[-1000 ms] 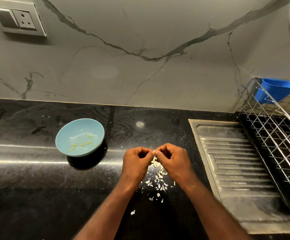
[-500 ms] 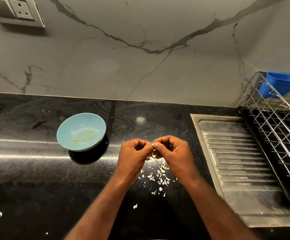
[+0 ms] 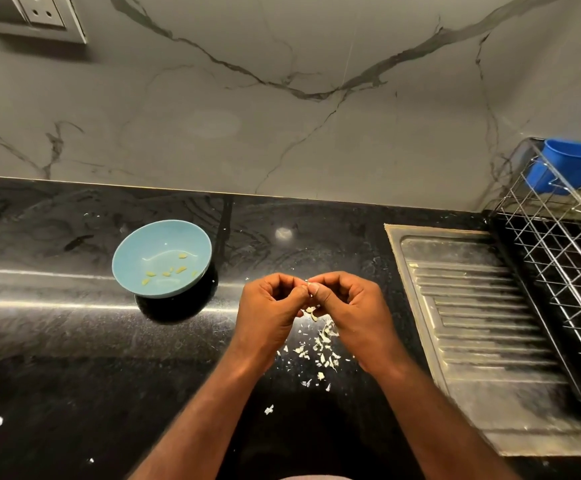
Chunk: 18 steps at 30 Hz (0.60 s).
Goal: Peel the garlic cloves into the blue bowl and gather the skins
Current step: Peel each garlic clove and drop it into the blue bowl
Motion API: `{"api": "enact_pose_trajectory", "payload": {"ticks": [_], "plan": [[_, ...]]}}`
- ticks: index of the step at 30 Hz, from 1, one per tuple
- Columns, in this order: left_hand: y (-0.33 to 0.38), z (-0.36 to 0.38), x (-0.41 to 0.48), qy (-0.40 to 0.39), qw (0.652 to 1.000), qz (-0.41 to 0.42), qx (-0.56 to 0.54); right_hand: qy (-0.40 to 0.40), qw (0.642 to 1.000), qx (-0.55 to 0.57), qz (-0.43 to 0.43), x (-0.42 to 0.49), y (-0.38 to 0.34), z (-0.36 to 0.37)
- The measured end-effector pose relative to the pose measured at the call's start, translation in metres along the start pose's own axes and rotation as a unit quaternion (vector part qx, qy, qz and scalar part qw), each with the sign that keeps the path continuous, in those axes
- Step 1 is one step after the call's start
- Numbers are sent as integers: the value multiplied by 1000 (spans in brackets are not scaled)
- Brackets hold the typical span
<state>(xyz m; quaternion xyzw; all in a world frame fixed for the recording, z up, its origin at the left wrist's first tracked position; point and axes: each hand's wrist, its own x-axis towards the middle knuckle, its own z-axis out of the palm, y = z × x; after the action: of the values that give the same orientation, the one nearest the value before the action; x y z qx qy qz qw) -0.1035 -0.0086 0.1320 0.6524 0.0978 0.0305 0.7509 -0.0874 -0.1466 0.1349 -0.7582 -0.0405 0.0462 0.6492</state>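
Note:
My left hand (image 3: 271, 308) and my right hand (image 3: 349, 306) meet above the black counter, fingertips together, pinching a small garlic clove (image 3: 307, 283) that is mostly hidden between them. Right below the hands lies a scatter of pale garlic skins (image 3: 320, 344). The blue bowl (image 3: 136, 251) stands to the left of my hands with several peeled yellowish cloves (image 3: 166, 271) inside it.
A steel sink drainboard (image 3: 472, 306) lies to the right, with a wire dish rack (image 3: 566, 258) and a blue plastic cup (image 3: 573, 168) beyond it. A marble wall with a socket plate (image 3: 39, 15) backs the black counter (image 3: 57, 341). Stray skin bits (image 3: 269, 409) lie nearer me.
Both hands stay together on the clove with only small finger movement. The view has tilted slightly, so everything sits a little lower in frame.

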Motion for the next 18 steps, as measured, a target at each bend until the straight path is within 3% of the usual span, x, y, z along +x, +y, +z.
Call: {"api": "enact_pose_trajectory", "payload": {"ticks": [8, 13, 18], "plan": [[-5, -2, 2, 18, 999, -30, 29, -21, 965, 241, 102, 0, -2, -3], [-4, -3, 1, -14, 991, -29, 129, -29, 963, 246, 108, 0, 1, -9], [2, -2, -1, -39, 986, -18, 158, -17, 976, 198, 86, -2, 1, -14]]}}
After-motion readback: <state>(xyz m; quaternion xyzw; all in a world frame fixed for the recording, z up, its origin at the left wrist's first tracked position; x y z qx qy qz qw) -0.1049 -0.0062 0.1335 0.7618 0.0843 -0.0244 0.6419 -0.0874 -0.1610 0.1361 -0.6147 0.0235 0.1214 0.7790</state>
